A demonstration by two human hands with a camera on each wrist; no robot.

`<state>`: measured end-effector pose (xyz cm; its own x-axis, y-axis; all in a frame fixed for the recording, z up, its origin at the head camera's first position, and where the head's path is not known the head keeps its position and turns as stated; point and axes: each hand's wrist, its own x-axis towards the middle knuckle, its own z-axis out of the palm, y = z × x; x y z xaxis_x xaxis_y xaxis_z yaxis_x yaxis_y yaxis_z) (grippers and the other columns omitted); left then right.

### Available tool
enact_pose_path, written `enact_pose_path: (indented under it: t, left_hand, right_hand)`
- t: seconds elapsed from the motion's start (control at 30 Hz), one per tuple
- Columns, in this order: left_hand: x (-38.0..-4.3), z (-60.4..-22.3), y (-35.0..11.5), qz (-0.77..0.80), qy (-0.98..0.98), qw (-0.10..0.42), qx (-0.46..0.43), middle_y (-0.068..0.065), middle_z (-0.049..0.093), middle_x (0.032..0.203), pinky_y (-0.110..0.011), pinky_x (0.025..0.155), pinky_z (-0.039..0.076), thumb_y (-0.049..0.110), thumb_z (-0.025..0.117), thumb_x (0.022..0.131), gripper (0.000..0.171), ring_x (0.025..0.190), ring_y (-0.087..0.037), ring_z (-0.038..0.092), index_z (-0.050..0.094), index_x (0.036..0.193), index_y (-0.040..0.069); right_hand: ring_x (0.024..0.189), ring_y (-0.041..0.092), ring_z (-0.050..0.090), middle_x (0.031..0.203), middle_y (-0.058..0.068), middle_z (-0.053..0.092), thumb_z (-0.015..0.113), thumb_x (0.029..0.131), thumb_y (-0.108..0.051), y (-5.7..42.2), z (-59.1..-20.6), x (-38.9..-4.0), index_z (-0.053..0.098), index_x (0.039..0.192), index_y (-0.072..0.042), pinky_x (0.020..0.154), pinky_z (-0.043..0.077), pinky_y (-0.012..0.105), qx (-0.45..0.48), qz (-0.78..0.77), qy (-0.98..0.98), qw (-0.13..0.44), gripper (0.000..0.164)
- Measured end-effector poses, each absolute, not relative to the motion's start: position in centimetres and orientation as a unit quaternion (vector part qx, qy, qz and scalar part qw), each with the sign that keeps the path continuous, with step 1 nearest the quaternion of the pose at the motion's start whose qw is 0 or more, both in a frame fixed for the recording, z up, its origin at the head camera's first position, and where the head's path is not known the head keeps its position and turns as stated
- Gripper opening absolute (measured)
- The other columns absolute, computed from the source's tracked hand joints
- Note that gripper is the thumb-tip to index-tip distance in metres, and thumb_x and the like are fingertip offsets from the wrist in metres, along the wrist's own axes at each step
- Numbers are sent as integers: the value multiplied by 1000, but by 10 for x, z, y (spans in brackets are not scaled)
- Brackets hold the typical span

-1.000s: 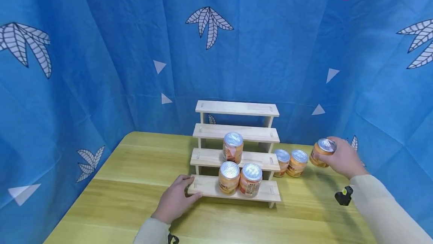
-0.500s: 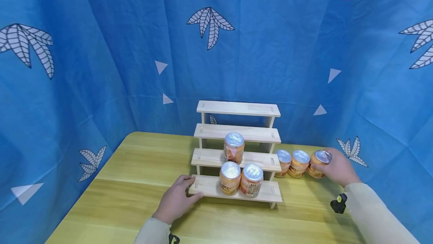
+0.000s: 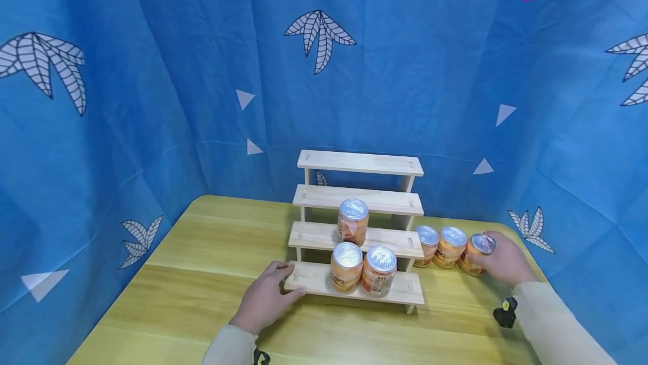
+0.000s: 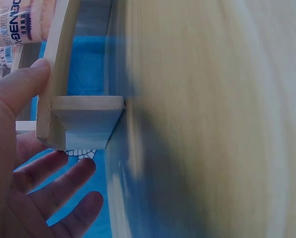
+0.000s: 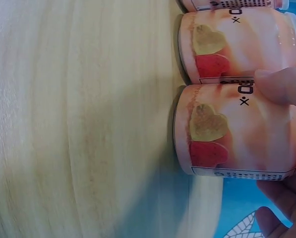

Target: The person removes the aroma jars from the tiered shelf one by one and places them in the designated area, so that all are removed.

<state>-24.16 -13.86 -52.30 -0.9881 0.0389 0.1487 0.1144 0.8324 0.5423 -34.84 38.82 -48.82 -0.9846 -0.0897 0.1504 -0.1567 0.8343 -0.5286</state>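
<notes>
My left hand (image 3: 265, 299) holds the left end of the lowest step of a pale wooden four-step display rack (image 3: 361, 160). In the left wrist view its thumb presses one side of the board (image 4: 58, 64), the index finger lies behind it, and the other fingers are spread. At the right, my right hand (image 3: 508, 261) grips an orange-labelled can (image 5: 237, 131) with a silver lid, thumb on one side and fingers on the other. That can stands upright on the table, beside a second can (image 3: 449, 248); a third can (image 3: 427, 246) is partly hidden by the rack.
Two cans stand side by side on the lowest step: a left one (image 3: 346, 267) and a right one (image 3: 378, 273). Another can (image 3: 352, 222) is on the second step. A blue patterned cloth (image 3: 405, 72) hangs around the wooden table (image 3: 202, 297).
My right hand has brought its can left and set it down beside the other two, then shifted it slightly toward me. My left hand stays on the rack.
</notes>
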Motion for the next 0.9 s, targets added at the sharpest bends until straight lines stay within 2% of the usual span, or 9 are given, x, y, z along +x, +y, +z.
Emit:
enact_pose_path:
  t: [0.17, 0.3, 0.53, 0.73, 0.9]
  left_hand:
    - [-241, -523, -138, -292, -953, 63, -38, -7, 57, 138, -49, 98, 53, 57, 77, 83, 75, 121, -30, 60, 62, 137, 8]
    - [-240, -523, -138, -294, -953, 61, -36, -7, 57, 139, -50, 100, 52, 57, 77, 82, 75, 122, -31, 60, 62, 138, 9]
    - [-242, -522, -139, -297, -951, 71, -42, -7, 57, 139, -50, 99, 53, 56, 78, 82, 76, 121, -31, 60, 62, 138, 8]
    - [-242, -524, -140, -300, -950, 71, -43, -8, 57, 140, -51, 99, 53, 57, 77, 82, 76, 122, -31, 60, 62, 138, 8]
    - [-241, -526, -141, -294, -952, 73, -47, -7, 57, 140, -50, 98, 54, 59, 76, 82, 77, 122, -31, 60, 62, 138, 9]
  right_hand:
    - [105, 47, 59, 123, 36, 56, 83, 82, -40, 390, -489, -348, 47, 133, 15, 79, 54, 56, 64, 276, -957, 55, 83]
    - [108, 50, 58, 125, 37, 55, 80, 85, -43, 389, -487, -348, 45, 135, 16, 82, 52, 60, 79, 267, -959, 54, 84]
    - [127, 60, 37, 142, 41, 38, 63, 98, -47, 376, -463, -346, 36, 145, 15, 96, 37, 74, 108, 233, -964, 65, 82]
    - [133, 59, 31, 148, 38, 34, 55, 101, -52, 354, -439, -345, 34, 150, 9, 100, 32, 76, 110, 230, -965, 60, 81]
    - [133, 56, 35, 148, 35, 39, 56, 100, -53, 332, -421, -344, 32, 152, 7, 101, 33, 75, 121, 241, -961, 61, 82]
